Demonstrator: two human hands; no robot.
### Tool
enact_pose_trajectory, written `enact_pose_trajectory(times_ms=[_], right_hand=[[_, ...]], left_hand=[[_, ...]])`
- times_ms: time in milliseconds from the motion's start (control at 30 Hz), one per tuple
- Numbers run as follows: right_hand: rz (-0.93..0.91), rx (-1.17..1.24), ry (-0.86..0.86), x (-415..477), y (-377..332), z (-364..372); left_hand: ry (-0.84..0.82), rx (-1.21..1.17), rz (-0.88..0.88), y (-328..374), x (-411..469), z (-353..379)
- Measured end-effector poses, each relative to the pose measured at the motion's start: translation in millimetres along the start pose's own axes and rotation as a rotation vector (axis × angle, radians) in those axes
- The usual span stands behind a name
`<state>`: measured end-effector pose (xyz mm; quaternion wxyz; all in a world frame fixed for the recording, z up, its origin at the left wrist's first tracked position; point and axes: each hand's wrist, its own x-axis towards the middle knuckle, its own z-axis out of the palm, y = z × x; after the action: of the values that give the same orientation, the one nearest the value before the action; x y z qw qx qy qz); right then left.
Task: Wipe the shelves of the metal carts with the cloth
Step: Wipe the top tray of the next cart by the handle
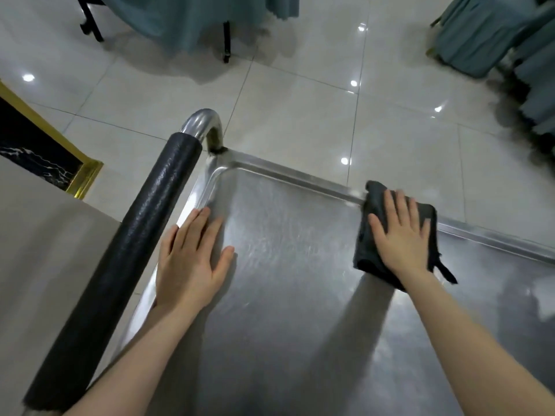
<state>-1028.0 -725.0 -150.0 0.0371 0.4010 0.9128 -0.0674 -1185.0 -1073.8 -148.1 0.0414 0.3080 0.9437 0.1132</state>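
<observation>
The top shelf of a metal cart [294,265] fills the lower middle of the view, a brushed steel tray with a raised rim. My right hand [401,235] lies flat, fingers spread, pressing a folded dark grey cloth [368,232] onto the shelf against its far rim. My left hand [189,259] rests flat and empty on the shelf near the left rim, fingers apart. The cloth's far corner laps over the rim.
The cart's handle [126,253], a steel tube in black foam, runs along the left side. Glossy beige floor tiles [300,109] lie beyond. Teal-draped tables [186,22] and chairs [480,37] stand at the back. A black and gold plinth [45,157] is at left.
</observation>
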Motion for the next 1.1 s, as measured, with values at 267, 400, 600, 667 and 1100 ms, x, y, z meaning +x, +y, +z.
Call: enact_pose_trajectory(times_ms=[267, 400, 600, 667, 1100], right_hand=[[-0.019, 0.023, -0.026, 3, -34, 3], [-0.455, 0.003, -0.082, -18, -121, 18], [-0.345, 0.017, -0.037, -35, 5, 9], [-0.226, -0.001, -0.029, -39, 71, 0], [-0.025, -0.033, -0.074, -222, 197, 11]], left_hand=[[0.003, 0.088, 0.012, 4, 1, 1], [-0.02, 0.1, -0.011, 4, -3, 2], [-0.096, 0.082, -0.152, 42, -34, -4], [-0.108, 0.07, -0.145, 71, -68, -2], [-0.245, -0.099, 0.114, 171, -232, 17]])
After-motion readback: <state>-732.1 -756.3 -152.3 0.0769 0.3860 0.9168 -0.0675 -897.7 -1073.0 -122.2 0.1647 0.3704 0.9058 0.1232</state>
